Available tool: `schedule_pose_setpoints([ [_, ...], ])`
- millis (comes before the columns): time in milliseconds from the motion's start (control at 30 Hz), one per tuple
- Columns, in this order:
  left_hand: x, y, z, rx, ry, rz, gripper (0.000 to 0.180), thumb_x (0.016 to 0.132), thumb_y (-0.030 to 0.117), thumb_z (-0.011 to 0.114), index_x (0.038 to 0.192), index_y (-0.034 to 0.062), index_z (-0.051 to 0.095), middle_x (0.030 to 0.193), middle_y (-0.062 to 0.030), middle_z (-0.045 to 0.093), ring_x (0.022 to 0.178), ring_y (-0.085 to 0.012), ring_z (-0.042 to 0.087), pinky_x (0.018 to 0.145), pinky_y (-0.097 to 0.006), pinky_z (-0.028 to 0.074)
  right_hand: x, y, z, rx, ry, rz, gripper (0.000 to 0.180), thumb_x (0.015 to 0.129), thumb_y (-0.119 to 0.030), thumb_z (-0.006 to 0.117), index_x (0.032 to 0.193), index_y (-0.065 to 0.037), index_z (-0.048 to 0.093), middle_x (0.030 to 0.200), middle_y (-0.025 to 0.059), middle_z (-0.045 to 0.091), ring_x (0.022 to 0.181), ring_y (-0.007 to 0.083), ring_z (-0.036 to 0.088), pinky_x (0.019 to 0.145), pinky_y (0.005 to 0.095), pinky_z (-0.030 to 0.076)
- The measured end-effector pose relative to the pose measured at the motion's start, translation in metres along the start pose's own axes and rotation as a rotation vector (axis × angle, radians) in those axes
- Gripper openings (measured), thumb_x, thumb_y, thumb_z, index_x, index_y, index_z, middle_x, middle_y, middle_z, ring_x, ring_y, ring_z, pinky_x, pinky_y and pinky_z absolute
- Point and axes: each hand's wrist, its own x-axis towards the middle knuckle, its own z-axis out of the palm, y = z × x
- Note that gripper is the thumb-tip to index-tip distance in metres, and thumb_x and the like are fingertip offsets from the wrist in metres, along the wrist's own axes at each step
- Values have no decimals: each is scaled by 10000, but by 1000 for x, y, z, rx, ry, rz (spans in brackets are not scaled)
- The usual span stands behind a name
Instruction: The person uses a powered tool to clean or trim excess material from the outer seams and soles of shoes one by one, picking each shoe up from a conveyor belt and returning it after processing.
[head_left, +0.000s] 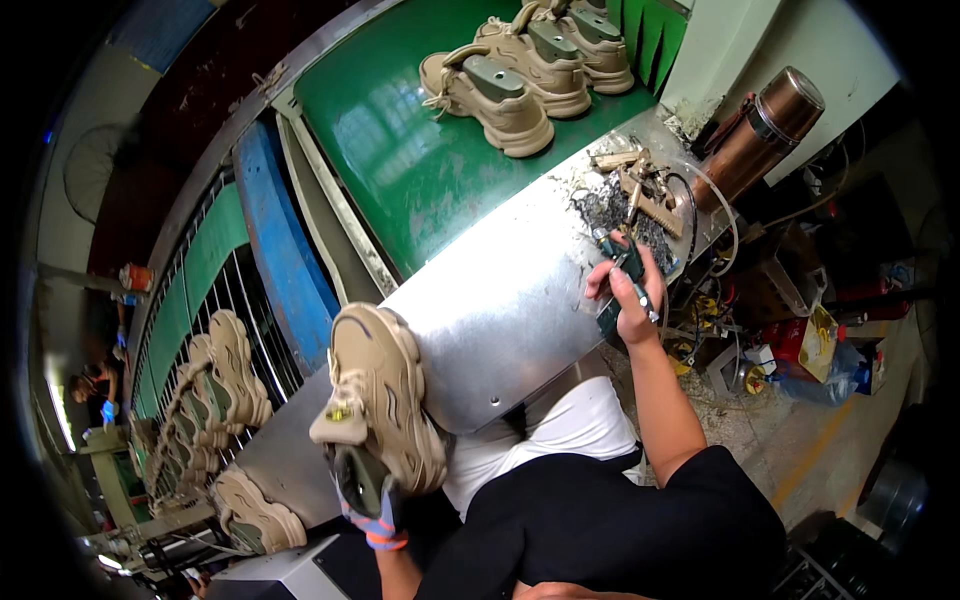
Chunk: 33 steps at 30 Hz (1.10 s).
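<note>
A beige chunky sneaker (395, 400) with a dark green shoe last (360, 475) in its opening is held by the heel end in my left hand (372, 520), which wears a grey, orange-trimmed glove. The sneaker's toe points away from me, over the metal tabletop's near left part. My bare right hand (635, 295) is closed around a small dark green hand tool (628, 258) with metal fittings; its exact kind is partly hidden by my fingers. This hand hovers over the right end of the tabletop, close to a tan gun-shaped tool (655, 208) lying on dark, crusted residue.
Beyond the metal tabletop (500, 310), three beige sneakers (500, 105) stand on a green conveyor belt (370, 130). A copper-coloured thermos (760, 135) and a looping hose (735, 225) are at the right. More sneakers (225, 375) line a rack at left, beside a blue panel (280, 240).
</note>
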Motion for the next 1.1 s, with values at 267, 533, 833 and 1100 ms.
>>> schedule_pose_setpoints([
  [267,254,102,205,-606,11,152,572,769,95,733,1300,0,542,1337,-133,539,1260,-256,484,1106,-371,337,2,-5,-7,-30,-22,-12,458,882,-114,545,1294,62,447,813,107,660,696,146,621,634,276,506],
  [533,357,113,338,-305,-4,312,888,647,384,849,1407,141,458,1539,-263,222,1414,-435,235,1159,-451,263,5,1,-6,-49,-9,56,523,902,-179,559,1344,49,397,849,91,652,693,152,620,642,267,507],
  [833,245,-130,59,335,582,-22,792,807,338,737,1436,15,379,1459,-215,389,1362,-357,354,1133,-446,292,2,7,5,-89,-8,-39,548,910,-197,513,1372,44,342,798,108,611,639,160,571,614,269,487],
  [1100,199,-306,-90,232,635,-503,851,735,445,797,1377,2,457,1366,-236,505,1248,-360,490,1073,-406,374,6,12,-4,-109,-18,-33,527,931,-227,482,1398,-18,358,778,75,594,612,150,534,572,266,449],
])
